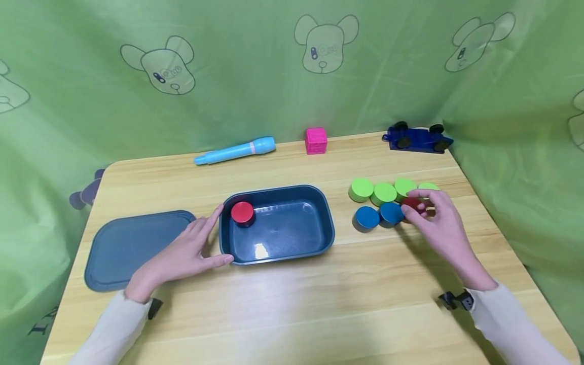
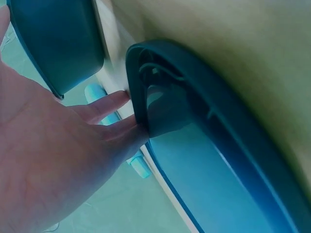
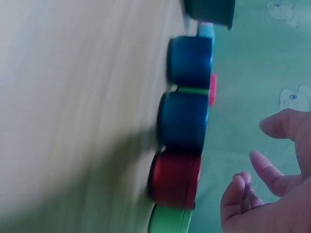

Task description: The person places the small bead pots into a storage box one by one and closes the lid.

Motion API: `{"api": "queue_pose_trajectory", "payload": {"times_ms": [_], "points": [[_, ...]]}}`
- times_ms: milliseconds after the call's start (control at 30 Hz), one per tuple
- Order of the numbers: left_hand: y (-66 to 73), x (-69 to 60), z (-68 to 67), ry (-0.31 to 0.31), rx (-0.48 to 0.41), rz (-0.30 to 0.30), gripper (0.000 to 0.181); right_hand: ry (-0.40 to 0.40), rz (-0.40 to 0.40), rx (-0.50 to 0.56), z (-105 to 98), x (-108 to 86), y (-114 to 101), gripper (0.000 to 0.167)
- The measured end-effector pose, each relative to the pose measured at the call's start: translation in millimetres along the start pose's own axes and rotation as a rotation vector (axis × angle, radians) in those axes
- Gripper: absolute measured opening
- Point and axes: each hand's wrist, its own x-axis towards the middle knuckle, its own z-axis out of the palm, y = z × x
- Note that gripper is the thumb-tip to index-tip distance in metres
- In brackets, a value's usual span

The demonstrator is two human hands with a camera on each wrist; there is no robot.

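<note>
- Left hand (image 1: 182, 251): fingers spread, released; thumb and index finger straight, touching one short end of the dark blue box (image 1: 287, 223), no grasp around it.
- Box: just right of left fingers, well left of right fingers, no lid on.
- Red cylinder (image 1: 243, 213) inside box, upright, near box end by left index fingertip.
- Right hand (image 1: 435, 220): fingers loosely bent and apart, released; right wrist view shows a gap between them and the cylinders.
- Second red cylinder (image 3: 175, 179): directly by right fingers, upright on surface (image 1: 319, 304), partly covered by them in head view.
- Two blue cylinders (image 1: 366, 219): just left of right fingers, side by side; nearer one sits next to the second red.
- Green cylinders (image 1: 384, 194): row beyond and left of right fingers, behind the blues; right end partly hidden by hand, exact count unclear.
- Flat lid (image 1: 132, 248): left of left fingers, partly under that hand; contact with it can't tell.
- Light blue pen-shaped item (image 1: 234, 152): beyond left fingers, back edge.
- Pink cube (image 1: 316, 141): back, between both hands' fingers.
- Dark blue toy vehicle (image 1: 416, 140): beyond right fingers, black wheels showing.
- Green cloth (image 1: 255, 91): behind everything, mouse-like prints.
</note>
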Motion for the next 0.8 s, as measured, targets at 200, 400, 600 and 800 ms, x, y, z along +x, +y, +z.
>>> {"api": "queue_pose_trajectory", "payload": {"times_ms": [200,400,600,800], "points": [[2.5,0.2,-3.6,-0.002,0.013,0.016,0.116,-0.058,-0.006,-0.044,-6.7,-1.0,17.9,0.040],[2.5,1.1,-4.7,-0.006,0.031,0.035,0.118,-0.120,0.001,-0.079,-7.9,-1.3,28.0,0.049],[2.9,2.3,-3.6,0.010,0.049,0.048,0.118,-0.142,0.044,-0.104,-7.6,1.3,29.8,0.053],[2.2,2.1,-1.4,0.007,0.065,0.038,0.115,-0.152,0.041,-0.109,-6.1,2.8,34.4,0.057]]}}
